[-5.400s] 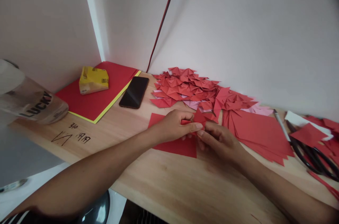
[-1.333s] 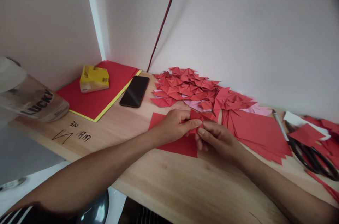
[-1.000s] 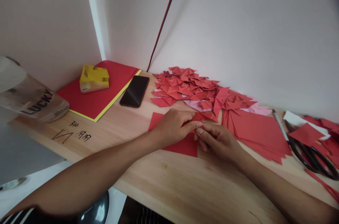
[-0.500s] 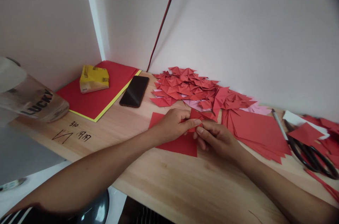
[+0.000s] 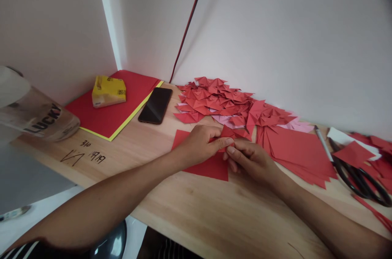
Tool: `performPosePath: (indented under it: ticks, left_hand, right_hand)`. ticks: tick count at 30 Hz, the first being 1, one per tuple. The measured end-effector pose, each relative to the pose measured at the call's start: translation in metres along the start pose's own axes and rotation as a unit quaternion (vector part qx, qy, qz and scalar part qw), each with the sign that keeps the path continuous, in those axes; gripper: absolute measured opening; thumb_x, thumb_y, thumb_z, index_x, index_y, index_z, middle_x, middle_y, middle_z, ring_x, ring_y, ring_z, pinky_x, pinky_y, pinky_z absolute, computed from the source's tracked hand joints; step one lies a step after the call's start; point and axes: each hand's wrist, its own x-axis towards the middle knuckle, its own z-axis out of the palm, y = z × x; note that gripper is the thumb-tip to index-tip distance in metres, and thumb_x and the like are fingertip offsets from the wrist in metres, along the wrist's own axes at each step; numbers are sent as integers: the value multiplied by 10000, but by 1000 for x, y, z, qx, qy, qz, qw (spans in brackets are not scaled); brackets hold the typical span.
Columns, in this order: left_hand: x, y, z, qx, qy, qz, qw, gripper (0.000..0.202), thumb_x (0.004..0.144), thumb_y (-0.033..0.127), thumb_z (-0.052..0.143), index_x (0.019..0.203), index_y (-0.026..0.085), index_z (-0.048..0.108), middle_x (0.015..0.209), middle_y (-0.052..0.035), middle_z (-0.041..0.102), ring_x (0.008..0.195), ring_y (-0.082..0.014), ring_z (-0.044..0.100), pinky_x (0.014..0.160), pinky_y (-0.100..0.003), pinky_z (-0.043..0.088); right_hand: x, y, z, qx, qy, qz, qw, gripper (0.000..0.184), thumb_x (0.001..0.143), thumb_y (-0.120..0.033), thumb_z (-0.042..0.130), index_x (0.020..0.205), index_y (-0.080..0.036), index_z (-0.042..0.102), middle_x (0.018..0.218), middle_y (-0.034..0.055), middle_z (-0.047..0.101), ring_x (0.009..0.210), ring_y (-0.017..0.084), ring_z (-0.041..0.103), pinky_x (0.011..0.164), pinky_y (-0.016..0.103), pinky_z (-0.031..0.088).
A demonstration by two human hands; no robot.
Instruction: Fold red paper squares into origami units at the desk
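Both hands are grasping a small folded red paper point(image 5: 227, 131) just in front of the heap of folded red shapes point(image 5: 217, 102), the left hand point(image 5: 202, 147) and the right hand point(image 5: 252, 157) pinching it with their thumbs close together. Compared with about five seconds ago, less of the paper is showing: the red edge then visible between left thumb and forefinger is now mostly hiding. Compared with one second ago, a pointed flap is standing a little higher above the left thumb. The things around the hands are keeping their places. In front of the heap, under the hands, a red sheet point(image 5: 211, 169) is lying flat on the wooden surface point(image 5: 183, 218). Just right of the heap, a stack of red squares point(image 5: 303, 151) is fanning out, with a pen point(image 5: 323, 142) lying along its far side. Farther right of the heap, black-handled scissors point(image 5: 361, 183) are lying near a white slip point(image 5: 339, 136). Left of the heap, a phone point(image 5: 155, 105) is lying screen up; beyond it, a yellow packet point(image 5: 109, 91) is resting on a large red card point(image 5: 92, 114). Well left of the heap, a bottle point(image 5: 45, 116) is showing the word LUCKY. Behind the heap, a pale wall point(image 5: 290, 38) is rising, and a red-and-black cable point(image 5: 190, 26) is slanting upward from near its left end.
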Motion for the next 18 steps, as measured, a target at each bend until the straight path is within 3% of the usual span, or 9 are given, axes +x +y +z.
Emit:
performPosePath:
  ticks: [9, 18]
  left_hand:
    - [-1, 0, 1, 37, 22, 34, 998, 439, 900, 359, 591, 537, 154, 453, 558, 41, 453, 579, -81, 424, 585, -234, 339]
    - [-1, 2, 1, 44, 18, 31, 998, 387, 905, 327, 592, 565, 151, 536, 599, 27, 509, 655, -99, 478, 643, -239, 372]
  right_hand:
    - [-1, -3, 3, -38, 25, -17, 999, 347, 1010, -378, 457, 767, -184, 610, 537, -36, 571, 497, 86, 507, 519, 217, 399]
    - [-1, -4, 4, -55, 29, -23, 998, 354, 1016, -362, 441, 750, -188, 599, 535, -36, 561, 489, 88, 500, 516, 222, 396]
